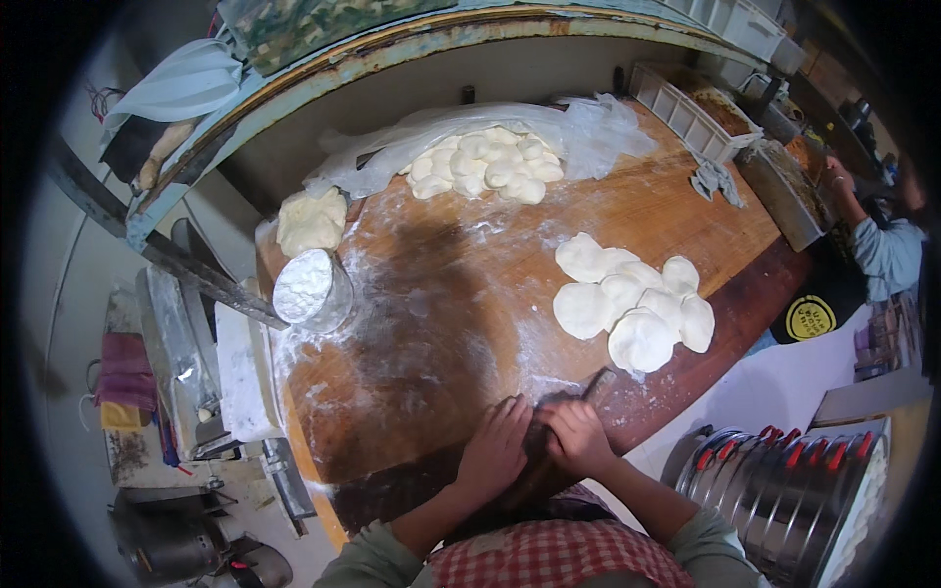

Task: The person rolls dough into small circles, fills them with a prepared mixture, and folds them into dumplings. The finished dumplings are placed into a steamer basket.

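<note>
Both of my hands are at the near edge of a floured wooden table [412, 294]. My left hand [497, 445] lies with its fingers extended close together, and what is under them is hidden. My right hand [577, 437] has bent fingers beside a dark, flat-ended tool [599, 386]; its grip is partly hidden. Beyond my right hand lie several flat dough rounds [643, 339], overlapping. Dough balls [485, 165] are grouped at the back under the edge of a plastic sheet [595, 136]. At the left, a container of flour [312, 290] stands by a larger dough lump [312, 219].
A rusty-edged shelf [412, 37] spans above the table's back. White crate [695, 110], metal tray of filling [786, 191] and grey cloth [714, 181] sit at the back right, near another person's arm [853, 198]. Stacked steamer trays [779, 485] with red handles stand lower right.
</note>
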`<state>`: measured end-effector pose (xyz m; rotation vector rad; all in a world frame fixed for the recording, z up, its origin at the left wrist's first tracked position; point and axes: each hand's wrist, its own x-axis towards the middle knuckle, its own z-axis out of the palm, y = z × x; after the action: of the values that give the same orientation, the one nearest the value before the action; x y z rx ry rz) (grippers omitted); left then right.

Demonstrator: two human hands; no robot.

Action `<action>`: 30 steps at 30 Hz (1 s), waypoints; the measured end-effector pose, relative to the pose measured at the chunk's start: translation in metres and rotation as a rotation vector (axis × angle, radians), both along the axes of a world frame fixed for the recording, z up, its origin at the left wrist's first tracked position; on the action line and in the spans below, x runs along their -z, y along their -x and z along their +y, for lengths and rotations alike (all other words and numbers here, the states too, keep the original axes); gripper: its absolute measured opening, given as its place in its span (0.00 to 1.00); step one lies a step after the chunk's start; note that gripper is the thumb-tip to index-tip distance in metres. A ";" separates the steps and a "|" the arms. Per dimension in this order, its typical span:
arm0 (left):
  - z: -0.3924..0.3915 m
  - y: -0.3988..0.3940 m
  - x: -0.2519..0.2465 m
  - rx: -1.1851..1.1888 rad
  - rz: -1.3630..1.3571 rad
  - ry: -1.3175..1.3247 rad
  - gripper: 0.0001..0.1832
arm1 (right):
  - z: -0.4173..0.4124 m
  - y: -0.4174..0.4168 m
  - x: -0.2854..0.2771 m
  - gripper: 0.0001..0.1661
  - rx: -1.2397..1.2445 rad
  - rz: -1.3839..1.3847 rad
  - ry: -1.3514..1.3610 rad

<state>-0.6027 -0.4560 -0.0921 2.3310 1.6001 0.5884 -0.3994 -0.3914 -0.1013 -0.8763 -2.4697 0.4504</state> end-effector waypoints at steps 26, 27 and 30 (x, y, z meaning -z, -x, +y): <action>-0.049 0.057 0.017 -0.474 -0.410 0.311 0.13 | 0.022 0.105 0.019 0.31 -0.149 -0.110 -0.052; -0.053 0.063 0.022 -0.504 -0.516 0.325 0.13 | 0.011 0.080 0.023 0.31 -0.192 -0.103 -0.112; -0.082 0.043 0.025 -0.558 -0.629 0.228 0.16 | -0.034 0.040 0.007 0.34 -0.138 -0.302 -0.061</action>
<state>-0.6454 -0.5382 -0.1169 1.3220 1.8401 1.0553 -0.4396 -0.4254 -0.1079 -0.8016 -2.8167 0.3043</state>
